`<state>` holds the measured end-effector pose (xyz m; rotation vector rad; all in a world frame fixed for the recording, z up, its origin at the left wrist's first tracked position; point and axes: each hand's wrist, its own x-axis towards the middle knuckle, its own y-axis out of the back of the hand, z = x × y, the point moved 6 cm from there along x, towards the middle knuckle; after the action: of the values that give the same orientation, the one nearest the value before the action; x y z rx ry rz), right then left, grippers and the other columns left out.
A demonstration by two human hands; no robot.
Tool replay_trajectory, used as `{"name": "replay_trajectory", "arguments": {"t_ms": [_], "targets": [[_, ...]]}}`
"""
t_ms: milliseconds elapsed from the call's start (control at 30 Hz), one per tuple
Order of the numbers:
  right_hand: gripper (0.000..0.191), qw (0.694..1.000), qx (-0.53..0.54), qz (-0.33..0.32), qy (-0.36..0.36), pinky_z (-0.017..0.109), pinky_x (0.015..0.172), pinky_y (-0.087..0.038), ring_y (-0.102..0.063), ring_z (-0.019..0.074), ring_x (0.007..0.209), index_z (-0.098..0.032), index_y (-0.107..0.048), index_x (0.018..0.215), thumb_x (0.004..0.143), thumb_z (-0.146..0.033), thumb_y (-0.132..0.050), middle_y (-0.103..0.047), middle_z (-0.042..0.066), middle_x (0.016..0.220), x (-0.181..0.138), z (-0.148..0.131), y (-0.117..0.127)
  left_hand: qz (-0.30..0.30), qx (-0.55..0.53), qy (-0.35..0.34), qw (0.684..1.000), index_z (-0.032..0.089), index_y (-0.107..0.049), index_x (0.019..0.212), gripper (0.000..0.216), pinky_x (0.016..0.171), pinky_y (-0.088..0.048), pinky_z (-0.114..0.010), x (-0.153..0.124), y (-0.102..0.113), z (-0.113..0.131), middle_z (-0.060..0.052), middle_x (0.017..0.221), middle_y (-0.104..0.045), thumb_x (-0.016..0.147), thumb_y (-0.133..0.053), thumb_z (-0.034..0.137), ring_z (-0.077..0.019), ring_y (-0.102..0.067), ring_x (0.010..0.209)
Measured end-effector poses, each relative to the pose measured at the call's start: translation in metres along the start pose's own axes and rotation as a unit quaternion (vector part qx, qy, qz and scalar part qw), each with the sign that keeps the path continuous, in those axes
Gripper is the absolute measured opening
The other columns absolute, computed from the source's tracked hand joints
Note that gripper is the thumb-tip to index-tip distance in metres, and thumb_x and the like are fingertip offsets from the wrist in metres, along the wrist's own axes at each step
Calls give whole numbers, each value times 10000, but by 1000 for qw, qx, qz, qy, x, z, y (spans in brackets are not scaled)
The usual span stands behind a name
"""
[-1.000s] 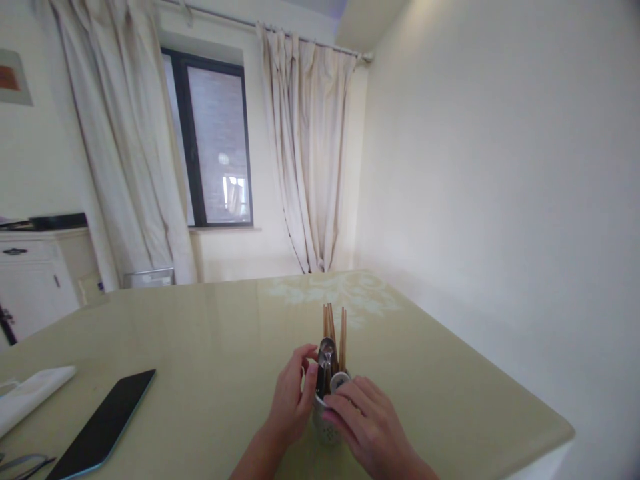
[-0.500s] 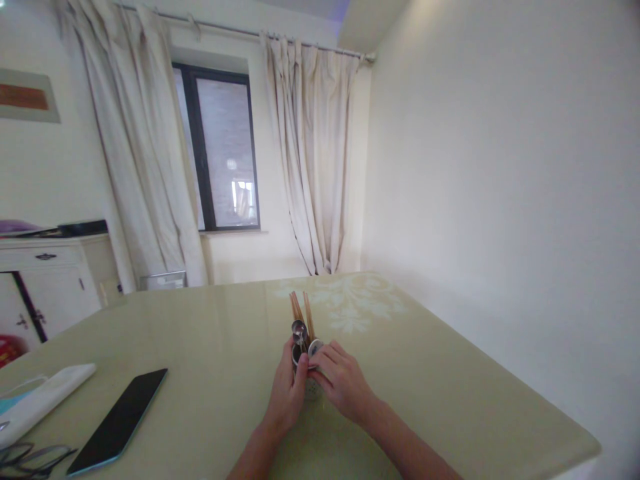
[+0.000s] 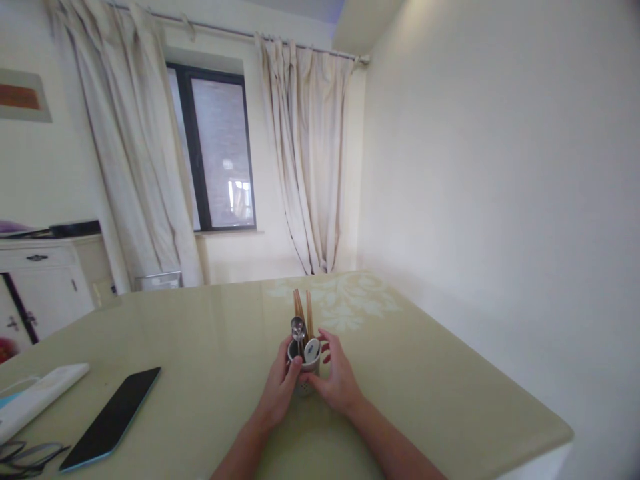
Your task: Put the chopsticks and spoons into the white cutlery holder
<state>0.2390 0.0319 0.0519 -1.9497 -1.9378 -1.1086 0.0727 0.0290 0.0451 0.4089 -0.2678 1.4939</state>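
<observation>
A pale ceramic utensil holder with small dark holes in its front stands on the table before me. Wooden chopsticks, a metal spoon and a white ceramic spoon with a dark mark stick up out of it. My left hand grips the holder from the left, its thumb at the near rim. On the right side, my right hand curves round the holder with fingers apart, its thumb tip against the lower front and its fingertips close to the rim.
A black-screened phone lies on the pale green table at the left. Beside it are a white slab-like device with a cable and dark-framed glasses. A wall runs along the table's right side.
My right hand has let go of the white spoon, opened its fingers and shifted to the holder's right side. The white spoon now rests in the holder. My left hand keeps its grip.
</observation>
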Motion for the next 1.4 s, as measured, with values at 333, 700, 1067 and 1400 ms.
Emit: {"name": "replay_trajectory", "arguments": {"t_ms": [333,700,1067,1400], "targets": [[630,999,20,-23,-23,414,900,-585,-730,294,1029,-201,-529,1327,789,-362,-814,-746,116,1183,8,-7,-4,-27,-18,0,999,200,-453,1504,640,1205,-427,-496,-3,-8,-2,-172,1513,-594,1005,-550,590,-301,-581,1392],[603,973,-147,122,-127,501,881,-553,-717,359,1018,-163,-533,1264,788,-502,-680,-730,179,1153,48,87,90,65,91,36,993,198,-663,935,585,902,-525,-396,-1,10,-2,-85,934,-726,971,-436,736,-254,-679,942],[1031,931,-250,265,-9,642,1152,-373,-406,455,1455,-68,-285,1591,892,-757,-599,-427,325,1559,35,63,105,79,167,67,981,246,-448,701,561,627,-354,-275,7,16,-20,52,659,-428,908,-462,767,-158,-445,658],[535,941,-136,-217,220,353,987,-507,-669,254,1134,-183,-504,1443,1019,-504,-558,-709,128,1284,12,-30,-70,2,142,53,988,199,-624,680,340,602,-490,-293,11,5,-25,-41,652,-650,764,-623,528,-199,-613,650]]}}
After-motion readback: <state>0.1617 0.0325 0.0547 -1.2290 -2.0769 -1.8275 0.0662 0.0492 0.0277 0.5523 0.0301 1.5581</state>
